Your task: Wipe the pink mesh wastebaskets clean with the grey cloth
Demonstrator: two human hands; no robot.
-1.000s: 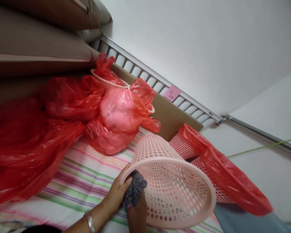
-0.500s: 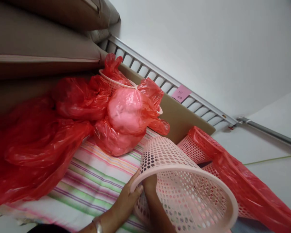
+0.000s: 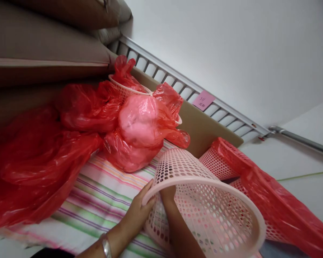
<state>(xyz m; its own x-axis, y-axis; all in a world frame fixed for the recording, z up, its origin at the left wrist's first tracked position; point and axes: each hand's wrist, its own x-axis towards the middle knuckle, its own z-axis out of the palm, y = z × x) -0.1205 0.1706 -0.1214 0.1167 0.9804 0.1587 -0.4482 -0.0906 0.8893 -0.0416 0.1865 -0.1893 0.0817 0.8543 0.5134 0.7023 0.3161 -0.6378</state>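
Observation:
A pale pink perforated basket [image 3: 193, 179] lies tilted on its side on a striped cloth [image 3: 97, 195], its mouth facing me. At the left of its rim, my left hand [image 3: 140, 206] grips the edge, thumb on the rim and fingers along the outer wall. My right hand [image 3: 168, 192] reaches through the mouth to the inner wall. The rim hides its fingers, so what they hold, if anything, cannot be seen. Just beyond the basket sits a red plastic bag [image 3: 142, 120] with something pink inside.
More red bags [image 3: 37, 165] spread over the left. Another basket [image 3: 127, 89] holding a red bag stands behind. At the right, baskets [image 3: 218, 166] carry red plastic. A metal rail [image 3: 177, 77] with a pink note [image 3: 204, 100] runs along the wall. Folded padding [image 3: 48, 43] fills the upper left.
The basket's rim has risen slightly in view, and my left hand has moved a little left and up with it. My right hand remains inside the basket.

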